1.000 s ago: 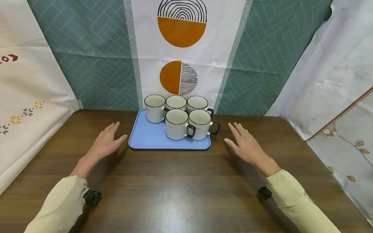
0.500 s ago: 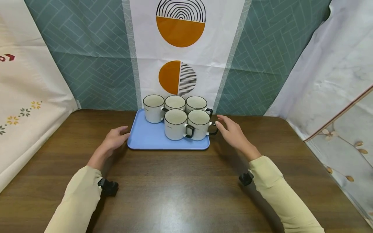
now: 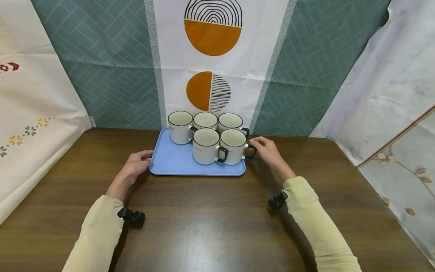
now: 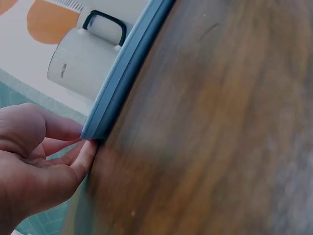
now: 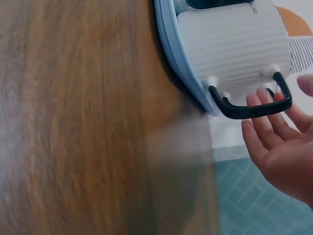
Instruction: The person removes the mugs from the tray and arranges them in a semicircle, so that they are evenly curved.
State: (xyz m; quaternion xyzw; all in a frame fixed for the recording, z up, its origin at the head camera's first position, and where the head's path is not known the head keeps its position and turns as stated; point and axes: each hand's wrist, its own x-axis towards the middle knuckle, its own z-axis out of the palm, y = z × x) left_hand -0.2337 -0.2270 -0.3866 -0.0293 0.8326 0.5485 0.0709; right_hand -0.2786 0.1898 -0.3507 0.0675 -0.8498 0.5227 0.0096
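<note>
Fingers of our left hand pinch the left rim of the blue tray, thumb on top and fingertips tucked under the edge, as the left wrist view shows. Our right hand sits at the tray's right rim, its fingers loosely curved and just beside the black handle of the front right mug; we cannot tell whether they touch that handle or the rim, since the handle covers part of them in the right wrist view.

Five white mugs crowd the back and right of the tray, and the rear ones are partly hidden by the front pair. The tray's front left area is bare. Its long axis runs left to right across the bench, its far edge near the patterned backdrop, with broad open wood in front of it and to both sides. The front right mug's handle points right and overhangs the rim. Both wrist views are blurred across the wood.
</note>
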